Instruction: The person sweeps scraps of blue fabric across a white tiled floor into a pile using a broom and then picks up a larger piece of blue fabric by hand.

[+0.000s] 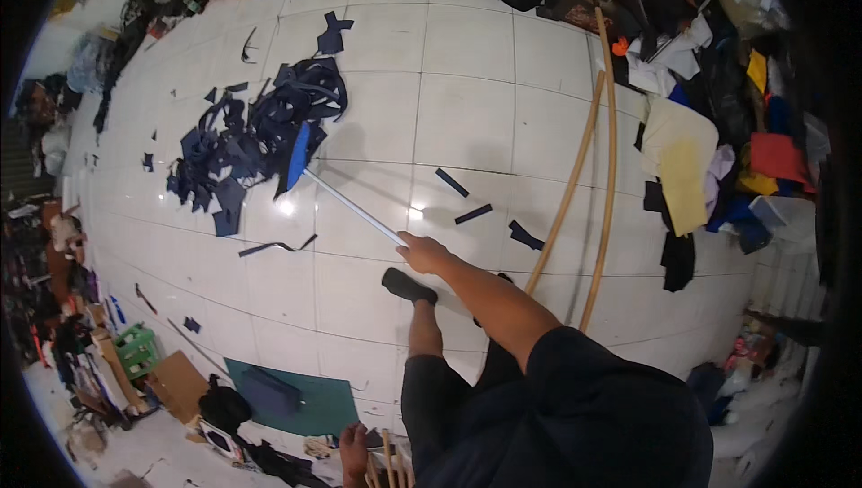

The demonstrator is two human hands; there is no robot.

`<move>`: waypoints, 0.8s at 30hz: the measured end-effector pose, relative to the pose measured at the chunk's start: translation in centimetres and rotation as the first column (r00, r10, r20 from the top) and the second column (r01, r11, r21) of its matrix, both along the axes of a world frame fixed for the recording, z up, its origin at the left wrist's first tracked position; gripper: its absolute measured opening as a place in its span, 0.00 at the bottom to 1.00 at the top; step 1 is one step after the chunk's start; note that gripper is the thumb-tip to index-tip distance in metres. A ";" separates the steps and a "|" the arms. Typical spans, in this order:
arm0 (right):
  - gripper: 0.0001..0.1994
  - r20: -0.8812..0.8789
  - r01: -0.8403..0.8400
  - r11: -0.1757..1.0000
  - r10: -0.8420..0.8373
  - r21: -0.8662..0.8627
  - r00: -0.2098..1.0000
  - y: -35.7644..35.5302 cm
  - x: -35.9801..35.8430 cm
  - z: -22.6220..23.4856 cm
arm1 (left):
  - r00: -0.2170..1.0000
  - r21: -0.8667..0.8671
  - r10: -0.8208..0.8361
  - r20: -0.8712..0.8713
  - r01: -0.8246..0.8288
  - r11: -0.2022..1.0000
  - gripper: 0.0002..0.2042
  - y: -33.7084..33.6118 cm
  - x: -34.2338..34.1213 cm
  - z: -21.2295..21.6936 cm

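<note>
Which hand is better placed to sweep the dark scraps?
Probably the right hand: its grip holds the broom, whose blue head is beside the dark scraps. The left hand is farther back, near wooden sticks.

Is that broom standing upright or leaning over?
Leaning: the white broom handle slants from the right hand down to the blue head, at the edge of the dark cloth scraps.
</note>
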State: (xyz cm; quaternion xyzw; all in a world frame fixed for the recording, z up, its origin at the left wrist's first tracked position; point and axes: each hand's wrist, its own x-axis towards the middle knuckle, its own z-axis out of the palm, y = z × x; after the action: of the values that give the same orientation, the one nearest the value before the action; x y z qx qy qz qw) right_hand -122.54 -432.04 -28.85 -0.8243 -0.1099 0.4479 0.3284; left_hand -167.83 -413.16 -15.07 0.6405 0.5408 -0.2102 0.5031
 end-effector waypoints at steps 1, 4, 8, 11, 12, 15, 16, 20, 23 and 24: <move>0.22 0.049 0.001 1.000 -0.002 0.011 0.999 -1.7 -1.8 -0.4 | 0.999 -0.055 -0.005 0.044 0.008 0.998 0.13 1.1 0.4 0.1; 0.23 0.016 -0.015 0.994 0.017 -0.108 1.000 -10.9 -8.1 2.8 | 0.995 -0.137 0.094 -0.018 -0.096 0.986 0.12 3.5 -1.3 -0.5; 0.24 -0.072 -0.068 0.872 0.038 -0.486 0.997 -26.3 -14.3 11.3 | 0.958 -0.134 0.251 -0.138 -0.269 0.954 0.12 5.5 -4.1 -1.2; 0.24 -0.014 0.016 0.821 -0.029 -0.570 0.999 -35.1 -19.1 16.2 | 0.945 -0.131 0.245 -0.219 -0.277 0.952 0.12 6.3 -3.4 -1.5; 0.24 0.009 0.024 0.789 -0.023 -0.614 1.000 -36.0 -19.5 18.1 | 0.963 -0.171 0.207 -0.175 -0.237 0.956 0.12 6.6 -3.3 -2.3; 0.25 0.064 0.085 0.786 -0.058 -0.613 0.996 -36.8 -20.9 20.9 | 0.979 -0.185 0.192 -0.066 -0.201 0.962 0.14 8.1 -3.8 -5.4; 0.24 0.166 0.146 0.810 -0.062 -0.567 0.984 -37.2 -22.3 20.7 | 0.972 -0.155 0.230 -0.035 -0.233 0.960 0.14 8.3 -2.2 -6.3; 0.25 0.260 0.397 0.791 -0.306 -0.466 0.916 -35.2 -25.0 18.3 | 0.999 -0.107 -0.038 0.011 0.039 0.994 0.17 10.1 5.0 -6.8; 0.23 0.209 0.573 0.740 -0.535 -0.353 0.819 -32.4 -25.4 15.9 | 0.981 -0.032 -0.071 0.180 0.078 0.996 0.17 11.7 8.1 -7.2; 0.22 0.094 0.641 0.704 -0.647 -0.307 0.756 -27.3 -24.4 18.4 | 0.977 0.057 -0.092 0.194 0.083 0.995 0.17 12.7 7.6 -8.2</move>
State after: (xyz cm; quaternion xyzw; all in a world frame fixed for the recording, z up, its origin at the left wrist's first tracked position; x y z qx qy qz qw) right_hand -146.97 -459.38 -10.47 -0.8478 0.2622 0.3252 0.3268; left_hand -160.27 -400.49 -23.29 0.6933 0.4646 -0.1546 0.5287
